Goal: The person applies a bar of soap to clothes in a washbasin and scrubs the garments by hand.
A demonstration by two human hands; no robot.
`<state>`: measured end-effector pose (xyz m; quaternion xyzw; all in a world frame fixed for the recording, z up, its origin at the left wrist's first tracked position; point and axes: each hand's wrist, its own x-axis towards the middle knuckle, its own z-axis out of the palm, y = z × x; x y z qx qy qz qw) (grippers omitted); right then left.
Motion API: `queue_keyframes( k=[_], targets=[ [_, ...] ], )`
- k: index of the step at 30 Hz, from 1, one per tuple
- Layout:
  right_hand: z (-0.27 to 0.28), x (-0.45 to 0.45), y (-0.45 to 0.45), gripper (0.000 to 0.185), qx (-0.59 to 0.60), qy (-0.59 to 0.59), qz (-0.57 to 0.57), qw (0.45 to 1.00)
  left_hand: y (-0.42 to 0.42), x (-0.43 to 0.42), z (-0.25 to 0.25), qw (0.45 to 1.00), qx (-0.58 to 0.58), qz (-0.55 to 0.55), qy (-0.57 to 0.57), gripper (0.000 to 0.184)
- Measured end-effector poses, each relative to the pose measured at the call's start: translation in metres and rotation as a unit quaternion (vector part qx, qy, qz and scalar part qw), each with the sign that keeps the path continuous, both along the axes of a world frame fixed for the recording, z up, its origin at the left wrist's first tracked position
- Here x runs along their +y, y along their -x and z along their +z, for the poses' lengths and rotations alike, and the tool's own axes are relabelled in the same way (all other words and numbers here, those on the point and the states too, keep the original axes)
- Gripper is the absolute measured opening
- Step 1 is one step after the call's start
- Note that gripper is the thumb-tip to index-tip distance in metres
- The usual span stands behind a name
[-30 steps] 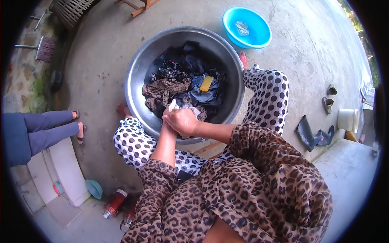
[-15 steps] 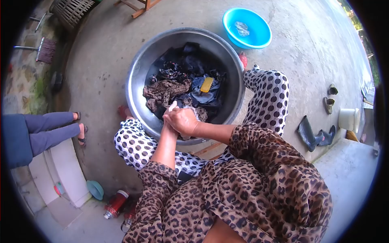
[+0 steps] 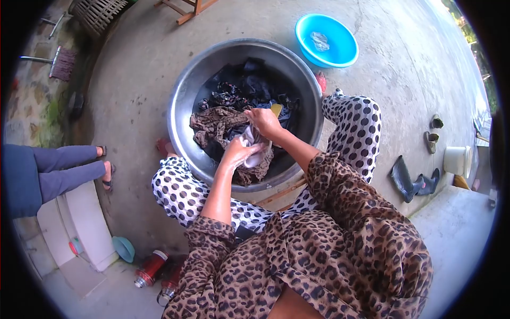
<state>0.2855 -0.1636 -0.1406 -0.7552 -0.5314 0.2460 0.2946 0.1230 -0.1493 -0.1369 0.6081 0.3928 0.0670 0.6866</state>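
Observation:
Between my legs stands a large metal basin (image 3: 183, 151) with wet dark clothes (image 3: 255, 87) and a brown patterned cloth (image 3: 215, 121) in it. My left hand (image 3: 237, 152), soapy, grips a pale, light-coloured cloth (image 3: 256, 158) at the basin's near side. Just above and to the right, my right hand (image 3: 264, 122) has its fingers closed on the upper part of the same cloth. A yellow bar (image 3: 276, 109) shows partly behind my right hand, on the blue clothing.
A blue basin (image 3: 340, 50) holding a clear crumpled item stands beyond, at the right. Another person's legs (image 3: 71, 173) are at the left. Red flasks (image 3: 151, 268) stand at the lower left; boots (image 3: 405, 181), shoes (image 3: 431, 139) and a white bucket (image 3: 457, 160) are at the right.
My hands, earlier clasped together low in the basin, have come apart. The right one moved up and right, and the pale cloth now shows between them.

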Motion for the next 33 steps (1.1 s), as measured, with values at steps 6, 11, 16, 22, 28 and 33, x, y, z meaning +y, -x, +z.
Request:
queue_keyframes(
  k=[6, 11, 16, 22, 28, 33],
  targets=[
    [0.044, 0.006, -0.005, 0.073, 0.257, 0.126, 0.141, 0.948, 0.007, 0.015, 0.019, 0.993, -0.069, 0.099, -0.015, 0.023],
    [0.01, 0.001, -0.022, 0.079, 0.117, 0.293, 0.325, 0.891, 0.018, 0.033, 0.023, 0.967, -0.073, 0.232, -0.071, 0.004],
    [-0.014, -0.007, -0.034, 0.035, 0.333, 0.323, 0.213, 0.86, 0.02, 0.035, 0.055, 0.933, -0.111, 0.34, 0.046, 0.027],
    [0.007, -0.017, -0.077, 0.034, 0.609, 0.154, 0.062, 0.776, 0.021, 0.036, 0.071, 0.941, -0.156, 0.3, -0.002, 0.039],
    [0.047, 0.005, -0.024, 0.015, 0.835, -0.083, -0.169, 0.517, 0.01, 0.032, 0.036, 0.917, -0.078, 0.385, 0.061, 0.04],
    [0.028, 0.0, 0.03, 0.04, 0.292, -0.06, -0.04, 0.954, 0.019, 0.027, -0.002, 0.875, -0.177, 0.412, 0.184, 0.025]
  ],
)
